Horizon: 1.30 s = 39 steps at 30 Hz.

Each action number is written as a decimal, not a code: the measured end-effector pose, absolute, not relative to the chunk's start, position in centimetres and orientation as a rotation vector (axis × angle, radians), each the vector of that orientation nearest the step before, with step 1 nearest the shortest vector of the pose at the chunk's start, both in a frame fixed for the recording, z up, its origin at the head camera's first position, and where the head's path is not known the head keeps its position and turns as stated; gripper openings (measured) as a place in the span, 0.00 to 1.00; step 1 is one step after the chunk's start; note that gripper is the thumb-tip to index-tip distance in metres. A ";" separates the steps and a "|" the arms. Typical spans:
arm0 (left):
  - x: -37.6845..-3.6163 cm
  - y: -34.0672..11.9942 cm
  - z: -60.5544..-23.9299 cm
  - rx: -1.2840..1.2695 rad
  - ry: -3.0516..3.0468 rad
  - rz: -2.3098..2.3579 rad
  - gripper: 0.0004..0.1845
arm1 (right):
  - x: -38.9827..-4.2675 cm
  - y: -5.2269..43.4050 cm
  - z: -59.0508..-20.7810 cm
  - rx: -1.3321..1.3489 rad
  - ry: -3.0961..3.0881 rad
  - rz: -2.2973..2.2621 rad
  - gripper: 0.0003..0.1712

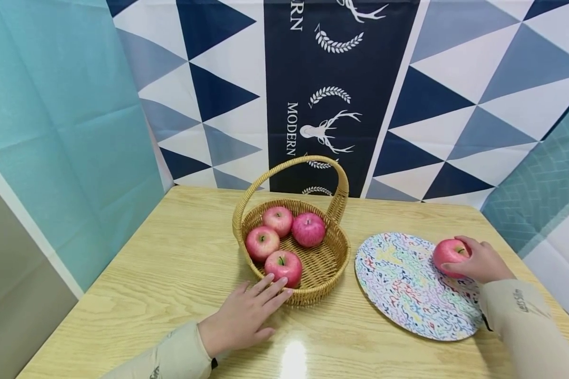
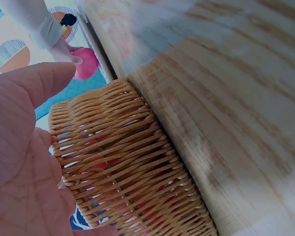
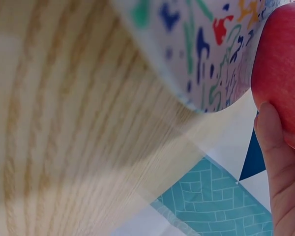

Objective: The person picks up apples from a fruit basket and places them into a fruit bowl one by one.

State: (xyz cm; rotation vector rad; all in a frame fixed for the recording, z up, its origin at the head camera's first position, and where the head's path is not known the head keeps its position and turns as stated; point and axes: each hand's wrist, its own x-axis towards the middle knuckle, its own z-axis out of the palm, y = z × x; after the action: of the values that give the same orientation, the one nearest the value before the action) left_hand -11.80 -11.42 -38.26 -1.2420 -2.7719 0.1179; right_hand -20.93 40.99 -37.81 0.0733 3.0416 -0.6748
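Note:
A red apple (image 1: 450,255) is gripped in my right hand (image 1: 486,261), over the right part of a round speckled placemat (image 1: 398,295). In the right wrist view the apple (image 3: 283,73) shows beside the mat's edge, with a finger against its side. My left hand (image 1: 246,316) has its fingers extended and rests on the near rim of a wicker basket (image 1: 319,289) with a tall handle. Several apples (image 1: 284,267) lie inside the basket, mostly in its left half. The left wrist view shows the palm beside the woven basket wall (image 2: 118,162).
A light wooden table (image 1: 180,252) carries the basket in the middle and the placemat at the right. Behind it hangs a patterned cloth (image 1: 227,89) with triangles and deer heads. Teal cloth (image 1: 61,131) closes off the left side.

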 end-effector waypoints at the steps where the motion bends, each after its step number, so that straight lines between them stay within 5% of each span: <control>1: -11.8 -11.4 -38.3 -1.243 -2.770 0.119 0.39 | -20.9 41.0 -37.8 0.078 3.035 -0.677 0.63; 19: -11.8 -11.4 -38.4 -1.224 -2.776 0.107 0.39 | -21.4 41.8 -37.6 0.024 2.972 -0.618 0.59; 39: -11.9 -11.5 -38.4 -1.238 -2.761 0.118 0.39 | -21.5 40.9 -37.6 0.039 2.848 -0.782 0.68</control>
State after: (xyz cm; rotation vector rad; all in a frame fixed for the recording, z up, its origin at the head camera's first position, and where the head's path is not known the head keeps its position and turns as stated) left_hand -11.89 -11.50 -38.40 -1.2375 -2.7605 0.1178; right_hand -21.47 40.94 -37.60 0.0386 2.8478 -0.7818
